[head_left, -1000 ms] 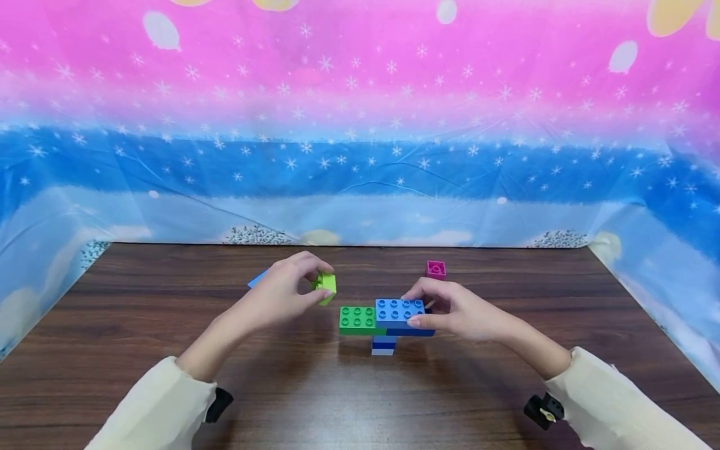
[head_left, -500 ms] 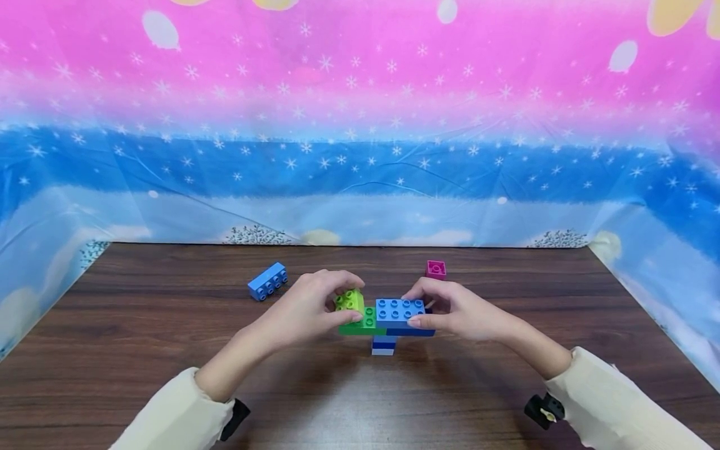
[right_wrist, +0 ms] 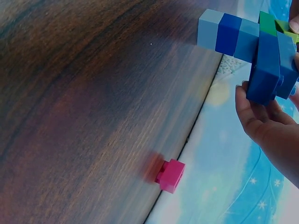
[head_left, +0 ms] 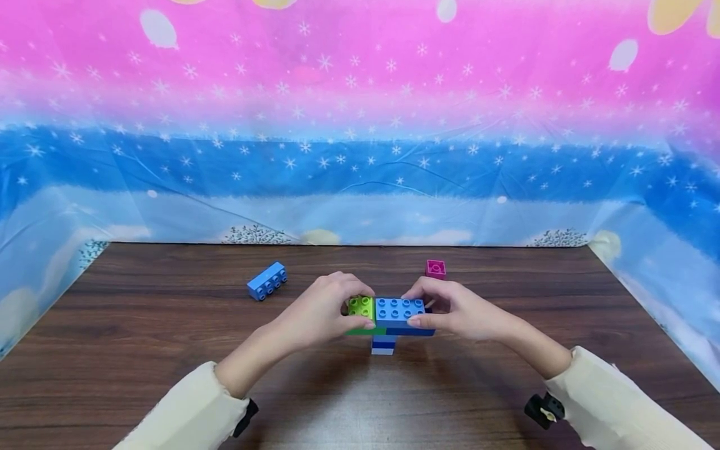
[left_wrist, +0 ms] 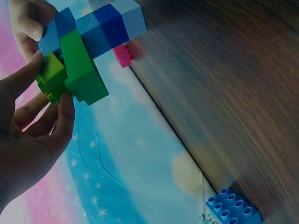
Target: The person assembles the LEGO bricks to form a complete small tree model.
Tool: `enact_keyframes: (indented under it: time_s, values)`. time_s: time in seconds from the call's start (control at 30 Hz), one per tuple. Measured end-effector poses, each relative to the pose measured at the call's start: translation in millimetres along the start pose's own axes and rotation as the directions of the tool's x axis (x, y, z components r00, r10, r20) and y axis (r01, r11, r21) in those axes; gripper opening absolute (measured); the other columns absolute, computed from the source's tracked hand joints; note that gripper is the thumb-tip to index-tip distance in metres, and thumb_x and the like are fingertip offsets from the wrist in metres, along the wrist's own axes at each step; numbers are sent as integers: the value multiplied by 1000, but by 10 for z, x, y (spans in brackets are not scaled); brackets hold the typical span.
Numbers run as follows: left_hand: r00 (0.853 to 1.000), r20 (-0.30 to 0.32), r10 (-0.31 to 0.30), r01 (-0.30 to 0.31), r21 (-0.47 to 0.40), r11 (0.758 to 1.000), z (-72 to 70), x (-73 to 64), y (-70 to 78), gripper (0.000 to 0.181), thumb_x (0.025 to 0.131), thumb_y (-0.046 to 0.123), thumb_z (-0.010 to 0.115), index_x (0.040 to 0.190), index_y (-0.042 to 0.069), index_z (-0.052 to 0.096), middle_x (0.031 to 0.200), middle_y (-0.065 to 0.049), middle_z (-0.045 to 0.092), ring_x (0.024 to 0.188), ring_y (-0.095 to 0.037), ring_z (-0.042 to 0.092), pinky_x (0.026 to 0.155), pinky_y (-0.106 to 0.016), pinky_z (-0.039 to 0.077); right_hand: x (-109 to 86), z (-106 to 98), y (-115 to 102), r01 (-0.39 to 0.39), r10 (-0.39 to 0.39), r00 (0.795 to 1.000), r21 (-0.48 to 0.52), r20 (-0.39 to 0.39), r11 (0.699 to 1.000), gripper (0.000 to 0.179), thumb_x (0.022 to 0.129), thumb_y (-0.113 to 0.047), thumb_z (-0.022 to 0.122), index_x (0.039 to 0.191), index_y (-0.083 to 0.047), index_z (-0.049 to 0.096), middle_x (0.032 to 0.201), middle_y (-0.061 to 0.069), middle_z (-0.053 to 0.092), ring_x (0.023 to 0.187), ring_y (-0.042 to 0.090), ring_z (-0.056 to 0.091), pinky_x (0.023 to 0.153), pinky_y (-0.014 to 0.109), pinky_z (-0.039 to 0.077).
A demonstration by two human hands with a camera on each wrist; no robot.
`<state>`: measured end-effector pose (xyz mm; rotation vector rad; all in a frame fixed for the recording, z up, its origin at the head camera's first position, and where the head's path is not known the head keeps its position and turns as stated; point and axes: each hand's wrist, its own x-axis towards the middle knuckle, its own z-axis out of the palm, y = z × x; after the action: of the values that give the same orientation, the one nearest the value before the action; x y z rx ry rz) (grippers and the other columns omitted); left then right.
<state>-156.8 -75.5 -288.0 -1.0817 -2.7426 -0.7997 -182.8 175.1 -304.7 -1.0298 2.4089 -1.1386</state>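
In the head view my left hand (head_left: 317, 312) pinches a lime green brick (head_left: 360, 307) between thumb and fingers. It sits over the longer green brick (left_wrist: 83, 70), whose outer studs show beyond it in the left wrist view. Beside the lime brick lies a blue eight-stud brick (head_left: 398, 309); thumb and fingers of my right hand (head_left: 467, 311) grip its right end. Below that, a darker blue brick (right_wrist: 265, 70) lies end to end with the green one. A narrow column of blue bricks (head_left: 384, 345), light at its foot, holds this top up.
A loose blue brick (head_left: 267, 281) lies on its side at the back left of the wooden table (head_left: 169, 325). Behind my right hand sits a small pink brick (head_left: 435, 269), studs down. A patterned cloth (head_left: 360, 162) hangs at the table's back edge.
My left hand has carried the lime brick rightward and down onto the green brick, against the blue eight-stud brick. The loose blue brick has come into full view. My right hand has stayed put.
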Motion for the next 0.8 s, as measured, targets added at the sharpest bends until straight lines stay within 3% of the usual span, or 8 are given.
enact_keyframes:
  time_s: [0.3,0.63,0.8]
  values:
    - [1000,-11,-16,16,-12,1000,63,2,-15,33,80,22,72,107,4,65,99,-5,62,91,-18,54,76,-33,44,-8,-2,-7,-8,8,1000,-7,0,1000,26,88,-22,62,111,-12,56,102,1,55,91,20,54,77,32,49]
    - [999,-7,-42,41,-116,992,4,-23,-31,34,79,17,72,108,1,63,99,-7,63,81,-12,57,67,-22,47,-2,-7,-8,-5,5,1000,-2,4,1000,26,88,-21,62,111,-12,56,102,2,55,91,20,54,77,32,49]
    - [999,9,-43,44,-123,991,17,-33,-48,29,81,16,71,105,2,63,95,-5,63,81,-13,59,68,-22,48,0,-8,1,5,-5,1000,1,8,1000,26,88,-21,62,112,-12,56,102,2,55,90,21,54,76,32,49]
